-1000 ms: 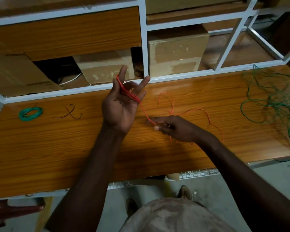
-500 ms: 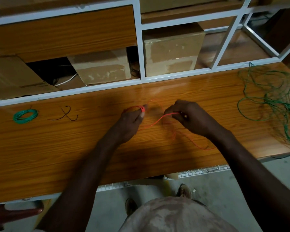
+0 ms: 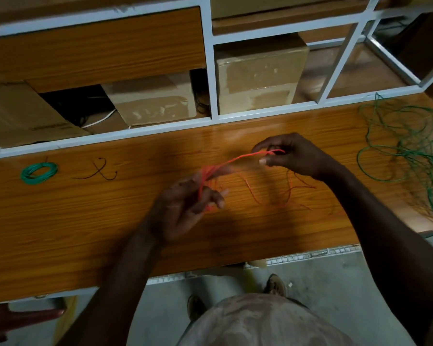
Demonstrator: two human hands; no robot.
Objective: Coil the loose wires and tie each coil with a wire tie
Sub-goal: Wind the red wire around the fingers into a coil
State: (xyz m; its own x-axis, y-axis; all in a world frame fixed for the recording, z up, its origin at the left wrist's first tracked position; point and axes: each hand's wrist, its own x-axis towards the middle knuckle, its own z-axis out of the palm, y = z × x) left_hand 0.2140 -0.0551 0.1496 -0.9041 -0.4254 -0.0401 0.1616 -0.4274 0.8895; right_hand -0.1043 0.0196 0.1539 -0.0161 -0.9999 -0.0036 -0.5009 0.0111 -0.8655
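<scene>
Thin red wire point(image 3: 238, 159), partly looped over the fingers of the left hand point(image 3: 185, 208) at centre frame, then stretched up and right to the right hand point(image 3: 289, 156), pinched there between thumb and fingertips. Loose remainder trailing in slack curves on the wooden shelf point(image 3: 85, 221) below the right hand, blurred, so exact number of loops unclear. Finished green coil point(image 3: 38, 171) lying flat at the left of the frame, round and tidy; whether tied, hard to tell. Two dark wire ties point(image 3: 98, 169) just right of that coil, crossed over each other, ends curled. Tangled green wire point(image 3: 408, 151) heaped loose at the right edge, uncoiled.
</scene>
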